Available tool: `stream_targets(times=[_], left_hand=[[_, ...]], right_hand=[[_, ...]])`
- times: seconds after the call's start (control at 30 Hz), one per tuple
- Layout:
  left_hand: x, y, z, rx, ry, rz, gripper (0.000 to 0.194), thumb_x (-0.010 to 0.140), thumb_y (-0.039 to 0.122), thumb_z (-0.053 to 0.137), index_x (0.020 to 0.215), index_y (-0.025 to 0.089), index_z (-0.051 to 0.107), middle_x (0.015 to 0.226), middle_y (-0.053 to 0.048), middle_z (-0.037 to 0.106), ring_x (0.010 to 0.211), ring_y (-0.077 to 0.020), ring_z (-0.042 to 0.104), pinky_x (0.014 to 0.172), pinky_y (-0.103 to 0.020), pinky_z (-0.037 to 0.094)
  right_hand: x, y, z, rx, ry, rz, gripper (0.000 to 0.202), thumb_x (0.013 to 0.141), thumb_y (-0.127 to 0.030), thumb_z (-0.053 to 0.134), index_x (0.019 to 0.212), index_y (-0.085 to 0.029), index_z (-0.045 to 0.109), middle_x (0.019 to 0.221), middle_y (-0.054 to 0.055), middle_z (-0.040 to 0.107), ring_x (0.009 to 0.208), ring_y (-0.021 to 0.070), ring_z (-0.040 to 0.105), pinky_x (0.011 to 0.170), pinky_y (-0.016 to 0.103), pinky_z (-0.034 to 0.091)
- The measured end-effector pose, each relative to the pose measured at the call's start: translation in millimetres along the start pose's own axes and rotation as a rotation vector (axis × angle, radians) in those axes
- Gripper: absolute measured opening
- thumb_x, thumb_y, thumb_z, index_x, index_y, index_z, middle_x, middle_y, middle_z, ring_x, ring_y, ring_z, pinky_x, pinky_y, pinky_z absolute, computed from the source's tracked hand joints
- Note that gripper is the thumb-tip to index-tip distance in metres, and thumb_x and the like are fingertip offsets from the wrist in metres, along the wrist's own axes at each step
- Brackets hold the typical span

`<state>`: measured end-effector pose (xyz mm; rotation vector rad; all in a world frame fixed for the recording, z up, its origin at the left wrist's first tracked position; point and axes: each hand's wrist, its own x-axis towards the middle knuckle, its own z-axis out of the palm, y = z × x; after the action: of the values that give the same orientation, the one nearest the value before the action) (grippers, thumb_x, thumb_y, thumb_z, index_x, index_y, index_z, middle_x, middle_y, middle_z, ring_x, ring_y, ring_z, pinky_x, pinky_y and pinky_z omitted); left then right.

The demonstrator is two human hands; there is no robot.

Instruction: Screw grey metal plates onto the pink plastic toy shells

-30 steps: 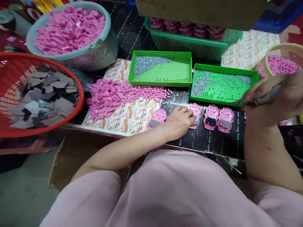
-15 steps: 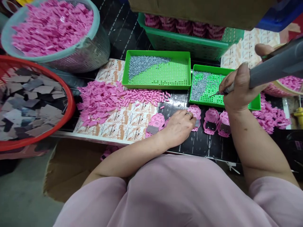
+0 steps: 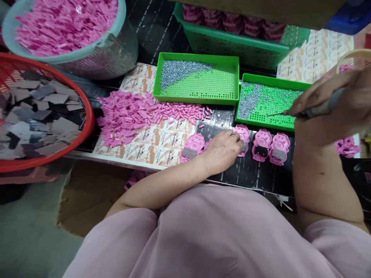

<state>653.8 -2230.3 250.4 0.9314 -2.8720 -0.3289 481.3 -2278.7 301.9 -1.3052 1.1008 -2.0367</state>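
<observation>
My right hand (image 3: pixel 321 104), partly blurred, is wrapped round a grey electric screwdriver (image 3: pixel 334 101). Its thin bit points left, over the smaller green tray (image 3: pixel 266 122) of small silver screws (image 3: pixel 249 101). Whether a screw sits on the tip is too small to tell. My left hand (image 3: pixel 223 150), with a ring on one finger, rests on the bench, fingers curled onto a pink plastic casing (image 3: pixel 242 136) with a grey plate. Beside it on the right lie two more pink casings (image 3: pixel 262 139). Another pink casing (image 3: pixel 194 143) lies left of the hand, and one more is mostly hidden under it.
A larger green tray (image 3: pixel 223 101) holds more screws. Loose pink parts (image 3: pixel 124 116) lie to the left. A red basket (image 3: pixel 87 133) of grey plates and a pale basket (image 3: pixel 121 50) of pink pieces stand further left. A green crate (image 3: pixel 232 48) is behind.
My right hand has turned and moved to the right with the screwdriver, the bit still over the smaller tray. My left hand stays at the same casing. The whole view has shifted slightly.
</observation>
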Motion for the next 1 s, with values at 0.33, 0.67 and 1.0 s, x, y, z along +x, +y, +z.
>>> stream_targets(times=[0.33, 0.67, 1.0], left_hand=[[-3, 1, -0.9, 0.015, 0.017, 0.008, 0.018, 0.093, 0.016, 0.052, 0.1, 0.011, 0.068, 0.099, -0.01, 0.068, 0.094, -0.0207, 0.059, 0.084, -0.032, 0.048], [-2, 2, -1.8, 0.004, -0.012, -0.006, 0.023, 0.096, 0.021, 0.048, 0.102, 0.011, 0.069, 0.102, -0.01, 0.068, 0.096, -0.0215, 0.06, 0.085, -0.032, 0.049], [0, 3, -1.3, 0.013, -0.021, -0.009, 0.021, 0.094, 0.02, 0.051, 0.099, 0.01, 0.069, 0.098, -0.011, 0.067, 0.096, -0.0228, 0.059, 0.081, -0.032, 0.049]], right_hand=[[-55, -31, -6, 0.133, -0.143, -0.002, 0.041, 0.082, -0.04, 0.062, 0.048, -0.02, 0.048, 0.04, -0.005, 0.037, 0.029, 0.0087, 0.041, 0.026, 0.023, 0.03], [-61, -18, 3, 0.201, -0.217, -0.1, 0.026, 0.086, -0.025, 0.059, 0.06, -0.025, 0.059, 0.045, -0.006, 0.04, 0.031, 0.0071, 0.04, 0.028, 0.02, 0.034], [-67, -18, -2, 0.078, -0.3, -0.016, 0.023, 0.085, -0.035, 0.062, 0.065, -0.026, 0.057, 0.047, -0.006, 0.042, 0.033, 0.0086, 0.04, 0.029, 0.024, 0.034]])
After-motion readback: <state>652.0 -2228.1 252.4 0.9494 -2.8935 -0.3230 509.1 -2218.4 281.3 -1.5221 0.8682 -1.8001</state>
